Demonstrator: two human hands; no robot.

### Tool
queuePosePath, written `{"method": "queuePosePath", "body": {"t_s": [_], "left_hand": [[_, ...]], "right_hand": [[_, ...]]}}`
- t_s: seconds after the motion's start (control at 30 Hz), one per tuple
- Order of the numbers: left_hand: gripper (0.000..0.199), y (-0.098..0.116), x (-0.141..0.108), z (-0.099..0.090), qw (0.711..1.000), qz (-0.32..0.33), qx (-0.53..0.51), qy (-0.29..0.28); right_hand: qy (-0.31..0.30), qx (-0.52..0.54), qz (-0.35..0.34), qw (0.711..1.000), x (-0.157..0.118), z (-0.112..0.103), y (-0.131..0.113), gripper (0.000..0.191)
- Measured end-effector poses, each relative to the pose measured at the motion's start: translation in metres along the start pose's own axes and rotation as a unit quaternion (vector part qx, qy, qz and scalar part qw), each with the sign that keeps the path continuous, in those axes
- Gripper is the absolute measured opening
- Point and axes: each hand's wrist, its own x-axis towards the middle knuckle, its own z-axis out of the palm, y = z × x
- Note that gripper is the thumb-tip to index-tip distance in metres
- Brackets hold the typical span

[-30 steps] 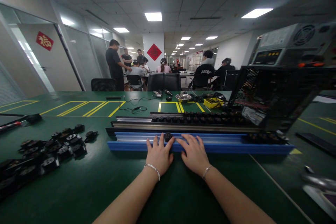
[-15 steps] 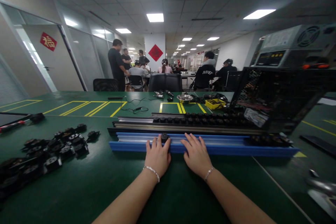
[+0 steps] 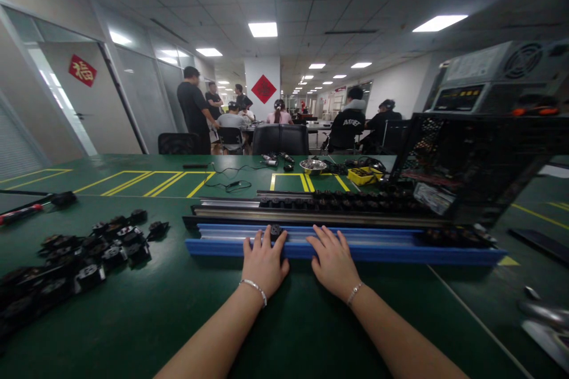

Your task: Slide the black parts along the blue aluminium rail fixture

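A long blue metal rail with a silvery channel lies crosswise before me. My left hand rests over its near edge, fingers spread. Between the index and middle fingertips sits a small black block, looking like a socket module, in the channel. How firmly the fingers press on it I cannot tell. To the right, my right hand lies open on the same rail, fingertips over the channel, holding nothing. Several black modules fill the rail's right end.
Loose black modules are heaped on the green table at left. Dark rails lie behind the blue one. An open computer case stands at right. Beyond are a metal bowl, a yellow tray and several people.
My left hand has shifted slightly left, and the black block in the channel has moved left with it. My right hand has stayed in place.
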Motion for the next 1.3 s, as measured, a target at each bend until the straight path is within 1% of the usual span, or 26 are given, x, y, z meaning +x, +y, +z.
{"method": "queuePosePath", "body": {"t_s": [0.33, 0.47, 0.87, 1.3], "left_hand": [[0.059, -0.007, 0.000, 0.002, 1.000, -0.020, 0.016, 0.007], [0.062, -0.009, 0.001, 0.003, 1.000, -0.023, 0.015, 0.011], [0.055, -0.010, 0.003, -0.003, 0.999, -0.045, 0.012, 0.015], [0.049, -0.015, 0.004, -0.009, 0.998, -0.066, 0.019, 0.012]], "right_hand": [[0.000, 0.004, -0.003, 1.000, 0.000, 0.001, 0.001, 0.043], [0.000, 0.005, -0.002, 1.000, 0.000, 0.000, 0.001, 0.042], [0.009, 0.000, -0.005, 1.000, 0.000, 0.002, 0.002, 0.042], [0.000, -0.001, -0.003, 1.000, 0.000, 0.000, 0.002, 0.043]]}}
